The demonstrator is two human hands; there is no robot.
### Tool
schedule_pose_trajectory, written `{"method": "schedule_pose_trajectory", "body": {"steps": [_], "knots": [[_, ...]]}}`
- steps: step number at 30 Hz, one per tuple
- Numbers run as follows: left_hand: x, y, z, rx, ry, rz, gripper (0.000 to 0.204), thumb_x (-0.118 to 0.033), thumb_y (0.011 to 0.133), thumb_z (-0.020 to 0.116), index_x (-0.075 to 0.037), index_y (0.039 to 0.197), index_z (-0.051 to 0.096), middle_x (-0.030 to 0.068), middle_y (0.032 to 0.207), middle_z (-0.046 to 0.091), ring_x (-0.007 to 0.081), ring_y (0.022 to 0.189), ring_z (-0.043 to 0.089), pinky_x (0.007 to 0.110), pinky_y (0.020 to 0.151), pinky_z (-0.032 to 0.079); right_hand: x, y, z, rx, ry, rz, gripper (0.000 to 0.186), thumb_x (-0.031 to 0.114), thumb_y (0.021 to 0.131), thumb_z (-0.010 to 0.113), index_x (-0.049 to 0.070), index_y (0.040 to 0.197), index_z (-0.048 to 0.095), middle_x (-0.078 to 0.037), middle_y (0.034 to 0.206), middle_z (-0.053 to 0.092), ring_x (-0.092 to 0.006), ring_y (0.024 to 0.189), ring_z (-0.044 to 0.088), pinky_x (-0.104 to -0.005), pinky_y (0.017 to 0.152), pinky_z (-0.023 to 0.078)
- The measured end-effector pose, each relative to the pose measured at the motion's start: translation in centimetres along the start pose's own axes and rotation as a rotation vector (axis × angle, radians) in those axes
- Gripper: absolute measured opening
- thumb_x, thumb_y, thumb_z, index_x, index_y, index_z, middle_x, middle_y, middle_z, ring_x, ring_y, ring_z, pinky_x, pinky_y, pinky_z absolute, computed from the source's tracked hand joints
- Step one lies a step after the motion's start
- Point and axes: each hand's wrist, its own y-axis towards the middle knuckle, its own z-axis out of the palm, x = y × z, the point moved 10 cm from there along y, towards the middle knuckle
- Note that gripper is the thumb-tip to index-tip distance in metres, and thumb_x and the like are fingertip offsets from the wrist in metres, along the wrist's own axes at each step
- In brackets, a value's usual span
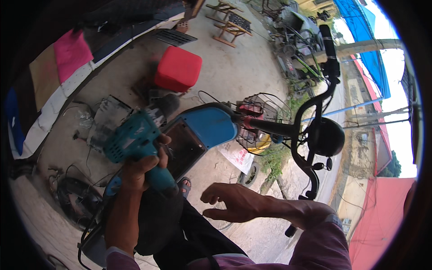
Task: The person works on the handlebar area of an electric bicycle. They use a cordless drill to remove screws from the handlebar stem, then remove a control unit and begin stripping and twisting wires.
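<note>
Concrete ground, dusty and scattered with stored goods, surrounds the work position; a red cube-shaped stool stands beyond the vehicle. From my remote post I record a two-wheeler with a glossy blue body panel, a dark rectangular recess, a black curved handlebar and a black wire basket.

Item inspected: one teal pistol-shaped power tool with a dark nose. It is raised beside the recess, on the left side of my view, its nose directed away from the person. The left hand is clenched around its handle; I cannot confirm whether a finger presses the trigger. The right hand is released and holds nothing, its fingers loosely bent, well apart from the tool.

Hazards, in my judgement: with one hand bearing the tool, its weight ahead of the wrist could tip the nose and scratch the blue panel. An accidental trigger pull could start it unsupported. If the grip slips, the tool could strike the sandalled foot below. Loose thin cables on the ground could snag a foot and upset the person's balance.
</note>
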Motion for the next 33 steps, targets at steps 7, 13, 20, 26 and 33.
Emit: {"method": "schedule_pose_trajectory", "body": {"steps": [7, 13, 20, 26, 33], "knots": [[0.2, 0.9, -0.6, -0.024, 0.001, -0.063, 0.048, -0.004, 0.079, 0.075, -0.005, 0.123, 0.055, 0.0094, 0.105, 0.064, 0.0163, 0.077, 0.066, 0.032, 0.069, 0.055, 2.0, -2.0, -1.6, 0.076, -0.141, -0.119, 0.047, 0.039, 0.094, 0.067, 0.002, 0.121, 0.06, -0.017, 0.112, 0.066, -0.0331, 0.103, 0.066, -0.0423, 0.087, 0.054], [-0.1, 0.7, -0.8, 0.011, -0.008, -0.067, 0.048, -0.003, 0.079, 0.074, -0.004, 0.123, 0.055, 0.0106, 0.105, 0.065, 0.0173, 0.077, 0.067, 0.032, 0.069, 0.055, 1.4, -1.4, -1.2, 0.106, -0.268, -0.123, 0.046, 0.04, 0.095, 0.064, 0.003, 0.122, 0.059, -0.016, 0.11, 0.065, -0.0339, 0.104, 0.065, -0.0435, 0.09, 0.052], [0.9, 0.8, -1.3, 0.023, -0.014, -0.134, 0.048, -0.006, 0.079, 0.075, -0.004, 0.123, 0.056, 0.0136, 0.108, 0.065, 0.0186, 0.079, 0.068, 0.032, 0.07, 0.056, 3.2, -0.9, -3.7, -0.125, -0.545, -0.294, 0.042, 0.033, 0.09, 0.069, 0.004, 0.119, 0.059, -0.014, 0.102, 0.065, -0.0327, 0.096, 0.065, -0.0428, 0.083, 0.053], [2.1, 0.4, -1.8, 0.004, -0.048, -0.189, 0.056, -0.021, 0.08, 0.079, 0.005, 0.123, 0.055, 0.0144, 0.102, 0.067, 0.0192, 0.074, 0.065, 0.033, 0.07, 0.051, 2.6, -2.2, -3.2, -0.179, -0.694, -0.365, 0.039, 0.027, 0.079, 0.071, 0.004, 0.107, 0.058, -0.01, 0.091, 0.061, -0.0271, 0.087, 0.063, -0.0385, 0.074, 0.049], [3.7, 1.5, 2.2, -0.003, 0.041, -0.107, 0.073, -0.02, 0.081, 0.076, 0.0, 0.142, 0.042, 0.0145, 0.115, 0.065, 0.0188, 0.073, 0.067, 0.035, 0.073, 0.051, 5.4, -5.6, -3.2, -0.199, -0.746, -0.484, 0.018, 0.018, 0.083, 0.063, 0.004, 0.094, 0.059, -0.008, 0.087, 0.056, -0.0207, 0.083, 0.056, -0.0319, 0.073, 0.045]]}}
